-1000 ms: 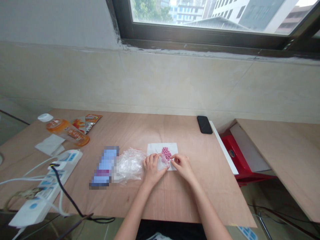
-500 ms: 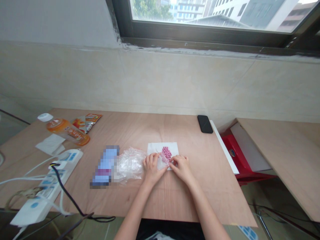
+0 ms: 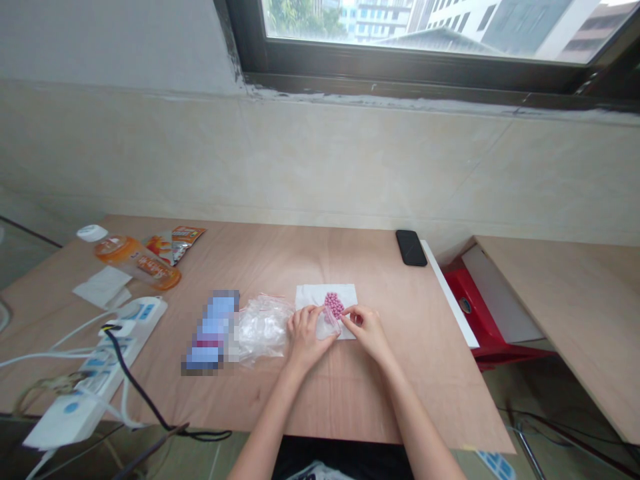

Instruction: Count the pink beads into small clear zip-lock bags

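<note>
Thin clear plastic bag [image 3: 329,323]: I have it pinched by left hand [image 3: 305,337] and right hand [image 3: 367,332], fingers together, beside round pink pills [image 3: 334,305] on flat white paper [image 3: 309,297].

The packet [image 3: 210,331] is pixelated past reading (no print survives). The small clear bag [image 3: 330,323] disappears partly behind the right hand [image 3: 367,331], and the pink tablets [image 3: 334,305] are too small to count.

Pink tablets [image 3: 334,305] sit on a white tissue [image 3: 310,297] on the pale, wood-grained desk [image 3: 350,393]. A small bag [image 3: 329,323] is clear, as is a larger bag [image 3: 263,327] with thin red strips. The blurred packet [image 3: 210,330] looks roughly blue and white. The phone [image 3: 411,248] is black, the bottle [image 3: 137,265] orange.
</note>
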A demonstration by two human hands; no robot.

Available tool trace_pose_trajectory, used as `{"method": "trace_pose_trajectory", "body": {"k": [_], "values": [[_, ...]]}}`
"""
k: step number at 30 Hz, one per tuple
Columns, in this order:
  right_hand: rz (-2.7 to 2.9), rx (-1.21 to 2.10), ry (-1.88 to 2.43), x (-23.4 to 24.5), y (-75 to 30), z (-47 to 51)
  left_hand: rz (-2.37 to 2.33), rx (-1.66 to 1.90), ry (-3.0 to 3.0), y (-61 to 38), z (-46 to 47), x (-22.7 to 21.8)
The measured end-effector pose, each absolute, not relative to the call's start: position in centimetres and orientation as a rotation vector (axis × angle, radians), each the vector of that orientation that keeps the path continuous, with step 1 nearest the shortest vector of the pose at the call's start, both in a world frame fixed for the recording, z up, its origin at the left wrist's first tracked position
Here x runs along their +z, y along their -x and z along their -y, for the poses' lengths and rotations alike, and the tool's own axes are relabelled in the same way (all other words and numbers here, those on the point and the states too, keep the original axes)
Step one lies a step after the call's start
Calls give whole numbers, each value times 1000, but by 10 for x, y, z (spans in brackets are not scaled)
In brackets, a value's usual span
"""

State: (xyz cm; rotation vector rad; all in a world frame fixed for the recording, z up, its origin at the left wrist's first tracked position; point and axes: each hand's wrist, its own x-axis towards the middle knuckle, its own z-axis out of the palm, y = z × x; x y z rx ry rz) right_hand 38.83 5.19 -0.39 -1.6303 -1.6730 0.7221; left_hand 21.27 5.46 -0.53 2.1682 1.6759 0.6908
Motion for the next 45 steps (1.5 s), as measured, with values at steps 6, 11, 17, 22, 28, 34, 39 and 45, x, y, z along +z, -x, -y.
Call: {"method": "trace_pose_trajectory", "body": {"k": [6,11,17,22,28,34,39,45], "values": [[1690,752,1560,0,-379,-54,-1671,676,-2167,-213,-54,-5],[1713,768,1568,2,-378,-54,-1670,701,-2166,-213,-54,-6],[1713,682,1666,-2,-386,-58,-1670,710,-2157,-213,-54,-6],[1796,555,1777,-3,-384,-60,-1670,723,-2156,-213,-55,-4],[1854,479,1784,-2,-375,-62,-1677,704,-2164,-212,-55,-4],[1889,459,1790,-2,-374,-63,-1673,698,-2165,-212,-55,-5],[1892,458,1791,-5,-374,-63,-1689,697,-2190,-212,-55,-6],[1862,478,1786,-4,-374,-62,-1677,697,-2175,-212,-55,-5]]}}
